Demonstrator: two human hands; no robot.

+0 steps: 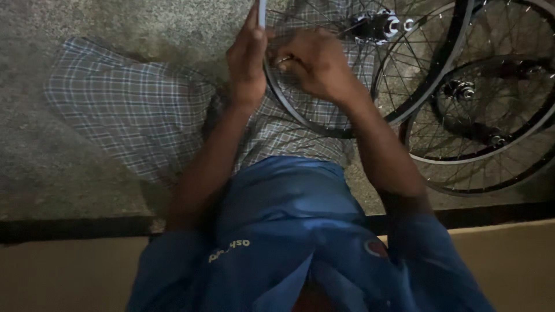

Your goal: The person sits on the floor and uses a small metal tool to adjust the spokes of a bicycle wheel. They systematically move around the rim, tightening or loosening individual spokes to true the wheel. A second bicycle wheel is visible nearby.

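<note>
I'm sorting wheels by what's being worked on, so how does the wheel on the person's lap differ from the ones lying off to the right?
The lap wheel rests on the person's checked cloth, and both the left hand and right hand grip its rim; the stacked wheels lie untouched on the concrete floor. The lap wheel stands alone, while the stacked wheels overlap each other. All have dark rims, thin spokes and metal hubs.

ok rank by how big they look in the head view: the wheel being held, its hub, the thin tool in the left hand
1. The held wheel, partly cut off at the frame top.
2. Its hub.
3. The thin tool; only a short piece shows above the left hand, so its rank is unsure.
</note>
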